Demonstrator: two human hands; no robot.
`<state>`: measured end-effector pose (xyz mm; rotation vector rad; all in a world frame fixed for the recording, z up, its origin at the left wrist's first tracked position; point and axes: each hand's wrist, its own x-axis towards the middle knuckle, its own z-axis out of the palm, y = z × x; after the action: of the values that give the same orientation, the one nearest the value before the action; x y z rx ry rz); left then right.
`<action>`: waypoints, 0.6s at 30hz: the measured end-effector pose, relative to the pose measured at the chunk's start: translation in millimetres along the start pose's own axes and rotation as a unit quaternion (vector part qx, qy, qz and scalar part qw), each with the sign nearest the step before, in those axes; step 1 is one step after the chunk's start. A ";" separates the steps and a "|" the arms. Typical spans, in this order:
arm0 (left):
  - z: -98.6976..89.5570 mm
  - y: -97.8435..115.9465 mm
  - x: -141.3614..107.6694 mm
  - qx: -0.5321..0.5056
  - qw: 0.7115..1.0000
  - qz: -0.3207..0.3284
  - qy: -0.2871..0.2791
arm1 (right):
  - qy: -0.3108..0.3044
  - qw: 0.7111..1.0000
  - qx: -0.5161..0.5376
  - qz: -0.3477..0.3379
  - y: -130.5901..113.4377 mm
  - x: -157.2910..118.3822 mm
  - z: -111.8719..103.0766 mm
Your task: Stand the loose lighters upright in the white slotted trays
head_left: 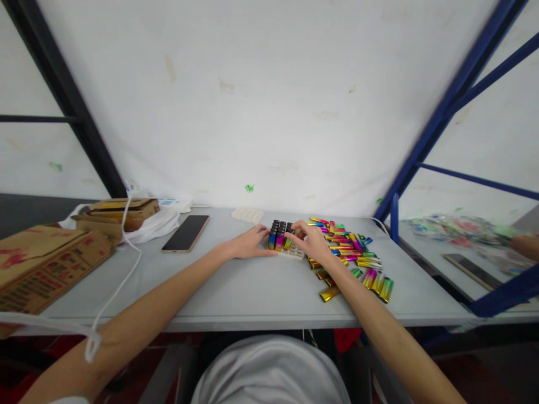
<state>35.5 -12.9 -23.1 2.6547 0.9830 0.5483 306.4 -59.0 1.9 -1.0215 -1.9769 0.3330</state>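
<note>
A white tray (295,251) with round hollows lies at the middle of the table. Several shiny rainbow-coloured tubes (279,241) with black tops stand upright in its left part. My left hand (249,243) spans the tray's left end, its thumb along the front edge and its forefinger by the tubes. At the right side of the standing tubes, my right hand (311,240) pinches one tube, which its fingers mostly hide. Beside that hand lies a loose pile of similar metallic tubes (343,247) in gold, pink, green and blue.
Another white tray (247,215) lies by the wall. To the left are a phone (186,233), cardboard boxes (54,261) and a white cable (133,247). A blue metal frame (433,120) bounds the right side. Beyond it, a blurred hand (525,244) shows near plastic bags.
</note>
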 end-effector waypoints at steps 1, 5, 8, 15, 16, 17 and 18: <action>-0.1 0.4 0.0 0.000 1.000 0.000 0.001 | -0.004 1.000 0.004 -0.001 -0.2 0.1 0.0; -0.9 2.2 0.0 -0.009 1.000 0.002 0.000 | -0.014 1.000 0.016 -0.001 0.3 0.5 0.4; -0.9 2.5 0.1 -0.007 1.000 0.001 -0.003 | -0.011 1.000 0.020 -0.008 2.2 0.6 1.7; 0.7 -0.3 0.3 0.004 1.000 -0.004 -0.009 | -0.028 0.999 0.032 0.002 2.4 0.2 2.0; 0.9 -0.7 0.4 0.006 1.000 -0.003 -0.010 | -0.024 0.999 0.027 0.005 2.2 0.6 -0.1; 1.2 -1.2 0.6 0.009 1.000 -0.003 -0.011 | -0.017 1.000 0.018 0.005 2.4 1.1 -3.1; 1.5 -1.7 0.8 0.011 1.000 -0.003 -0.012 | -0.005 1.000 0.003 0.002 3.4 1.8 -6.9</action>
<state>35.8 -11.3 -24.9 2.6700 0.9960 0.5065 313.1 -56.5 5.1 -1.0220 -1.9828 0.3460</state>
